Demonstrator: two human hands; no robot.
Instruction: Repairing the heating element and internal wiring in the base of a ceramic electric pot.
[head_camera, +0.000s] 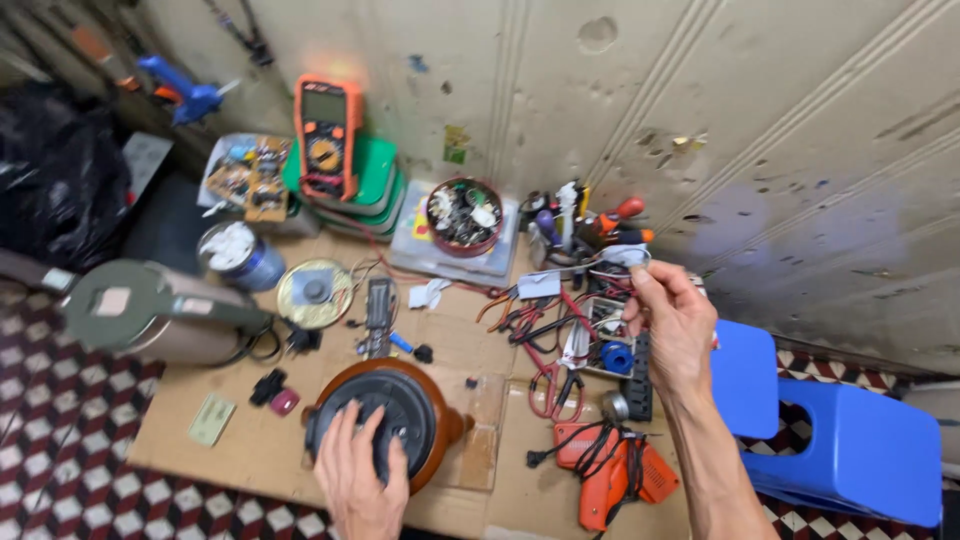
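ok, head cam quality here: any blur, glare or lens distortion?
Head view: wide-angle bowing curves the wall grooves; the raised right hand is slightly motion-soft; a glow blooms over the orange multimeter; the left hand on the round brown appliance is evenly lit, with only soft shadows.

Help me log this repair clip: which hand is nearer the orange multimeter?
Right. The right hand is raised by the cluster of screwdrivers, across the board from the orange multimeter. The left hand rests on the round brown appliance, further down.
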